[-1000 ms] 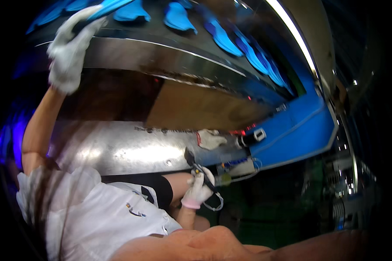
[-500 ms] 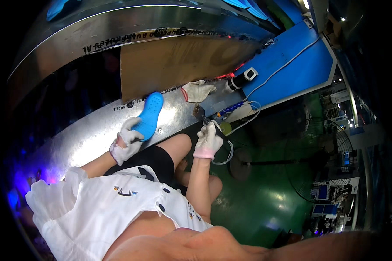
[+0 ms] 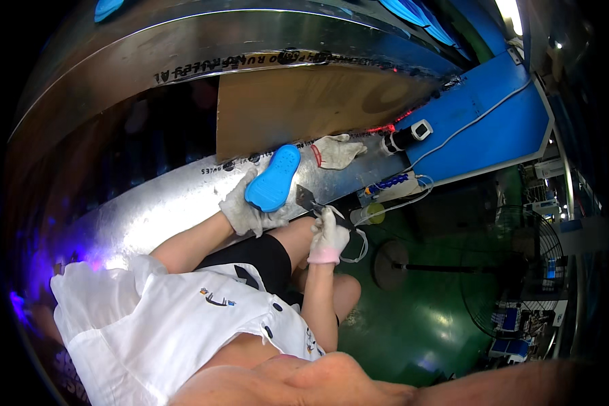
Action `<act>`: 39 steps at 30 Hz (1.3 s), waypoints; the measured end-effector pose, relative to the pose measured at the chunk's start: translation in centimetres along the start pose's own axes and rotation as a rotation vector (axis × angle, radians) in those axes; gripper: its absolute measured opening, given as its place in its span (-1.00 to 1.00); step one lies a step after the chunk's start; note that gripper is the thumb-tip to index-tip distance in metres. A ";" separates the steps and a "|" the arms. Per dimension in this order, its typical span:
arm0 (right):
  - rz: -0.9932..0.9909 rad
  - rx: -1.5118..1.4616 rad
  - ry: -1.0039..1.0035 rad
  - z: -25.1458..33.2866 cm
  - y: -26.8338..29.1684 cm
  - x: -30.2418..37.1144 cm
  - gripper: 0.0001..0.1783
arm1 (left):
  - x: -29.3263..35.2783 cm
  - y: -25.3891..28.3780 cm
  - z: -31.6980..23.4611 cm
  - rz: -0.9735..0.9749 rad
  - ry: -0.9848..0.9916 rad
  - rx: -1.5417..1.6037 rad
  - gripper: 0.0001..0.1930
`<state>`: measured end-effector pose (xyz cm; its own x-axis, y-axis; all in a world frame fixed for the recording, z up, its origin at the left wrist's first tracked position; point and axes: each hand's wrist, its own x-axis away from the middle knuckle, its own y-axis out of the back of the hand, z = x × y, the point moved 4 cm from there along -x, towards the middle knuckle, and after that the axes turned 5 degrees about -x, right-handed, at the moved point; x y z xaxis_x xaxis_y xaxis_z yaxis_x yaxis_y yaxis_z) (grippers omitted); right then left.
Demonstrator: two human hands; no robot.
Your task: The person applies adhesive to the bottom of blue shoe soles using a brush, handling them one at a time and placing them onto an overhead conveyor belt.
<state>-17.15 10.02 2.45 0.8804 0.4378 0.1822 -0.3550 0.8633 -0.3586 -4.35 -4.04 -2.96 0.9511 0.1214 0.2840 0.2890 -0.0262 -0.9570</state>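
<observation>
My left hand (image 3: 242,208), in a white glove, holds a bright blue shoe sole (image 3: 275,174) from below and its left side. The sole is tilted over the metal bench, its rimmed, shallow face toward me. My right hand (image 3: 329,238), gloved in white with a pink cuff, grips a black-handled tool (image 3: 306,197) with a flat, widening tip. That tip is close to the sole's right edge; whether they touch, I cannot tell. A pale cable loops beside the right hand. Its fingers are wrapped round the handle.
A white work glove (image 3: 338,153) with a red cuff lies on the metal bench (image 3: 149,210). Behind it stands a brown cardboard sheet (image 3: 304,101). Farther right are a black cylindrical device (image 3: 402,138), a blue panel (image 3: 477,115) and a pedestal fan (image 3: 521,271) on the green floor.
The sole has turned over from its dotted face and come closer to the tool. My left hand has shifted beneath it. The whole view has swung slightly, moving the bench things rightward.
</observation>
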 end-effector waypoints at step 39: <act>0.388 0.436 0.502 7.0 -6.6 11.4 -0.76 | 4.1 -10.2 1.4 0.330 -0.237 -0.182 -0.13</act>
<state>-6.99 11.04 13.34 0.6675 0.6533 -0.3573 -0.6680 0.7374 0.1004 -3.57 -1.87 7.91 0.9505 0.3012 -0.0766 0.0090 -0.2730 -0.9620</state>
